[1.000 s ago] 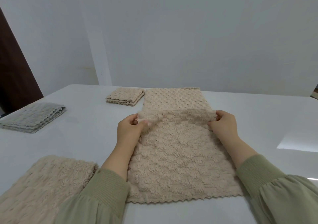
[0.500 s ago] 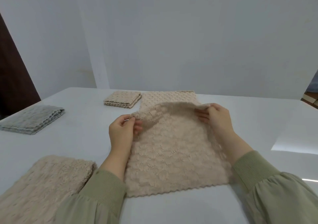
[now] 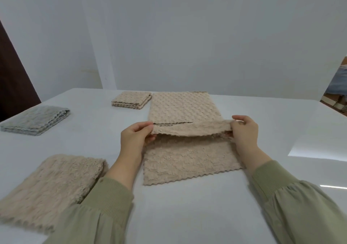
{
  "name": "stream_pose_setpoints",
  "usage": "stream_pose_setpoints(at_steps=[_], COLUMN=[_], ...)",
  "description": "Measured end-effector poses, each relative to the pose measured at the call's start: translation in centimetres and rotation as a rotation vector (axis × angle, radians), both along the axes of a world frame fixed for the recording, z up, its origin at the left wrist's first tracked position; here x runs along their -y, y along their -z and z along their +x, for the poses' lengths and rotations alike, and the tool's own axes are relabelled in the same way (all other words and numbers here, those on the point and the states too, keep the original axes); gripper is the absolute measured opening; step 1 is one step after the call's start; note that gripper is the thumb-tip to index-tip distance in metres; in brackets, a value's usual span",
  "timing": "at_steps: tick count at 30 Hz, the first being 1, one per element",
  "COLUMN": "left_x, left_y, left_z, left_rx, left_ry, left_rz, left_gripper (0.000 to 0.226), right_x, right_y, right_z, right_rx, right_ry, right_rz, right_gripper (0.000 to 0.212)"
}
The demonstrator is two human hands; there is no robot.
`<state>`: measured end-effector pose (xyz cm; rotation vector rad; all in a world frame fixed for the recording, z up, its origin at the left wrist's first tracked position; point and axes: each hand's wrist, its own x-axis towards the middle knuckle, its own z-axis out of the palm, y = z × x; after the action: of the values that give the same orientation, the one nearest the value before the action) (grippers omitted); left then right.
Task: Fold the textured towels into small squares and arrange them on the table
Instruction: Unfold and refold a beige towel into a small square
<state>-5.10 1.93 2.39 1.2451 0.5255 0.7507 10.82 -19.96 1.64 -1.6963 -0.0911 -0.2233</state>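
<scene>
Across the white counter spreads the beige towel, then a beige pile, a gray towel, a beige square. Left hand and right hand pinch the beige towel's raised fold; from that grip, pile near-left, gray towel far-left, square beyond.

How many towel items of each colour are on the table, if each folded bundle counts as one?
Beige: 3 (towel being folded, small folded square, near-left bundle)
Grey: 1 (grey bundle)
Total: 4
</scene>
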Motion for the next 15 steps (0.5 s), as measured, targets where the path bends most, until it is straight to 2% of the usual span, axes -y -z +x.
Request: stream_pose_setpoints(at_steps=[3,5,8,12,15], left_x=[0.1,0.3,0.9,0.6,0.1], left_y=[0.1,0.1,0.2,0.5,0.3], left_z=[-0.6,-0.9,-0.8,0.0,-0.1], left_rx=[-0.031,-0.131,-0.298,-0.301,-0.156], left_ry=[0.065,0.175,0.318,0.144,0.088], left_rz=[-0.011,-0.011,0.093,0.314,0.298], left_gripper=[0.018,0.020,0.021,0.028,0.030], right_x=[0.3,0.5,0.5,0.2,-0.2], right_y=[0.0,0.4,0.9,0.8,0.6], right_z=[-0.2,-0.3,-0.3,-0.6,-0.9], right_rx=[0.044,0.032,0.023,0.118,0.193], right_ry=[0.002,-0.033,-0.084,-0.108,-0.103], right_rz=[-0.042,-0.148,-0.279,-0.353,-0.245], right_gripper=[0.025,0.026,0.027,0.024,0.020])
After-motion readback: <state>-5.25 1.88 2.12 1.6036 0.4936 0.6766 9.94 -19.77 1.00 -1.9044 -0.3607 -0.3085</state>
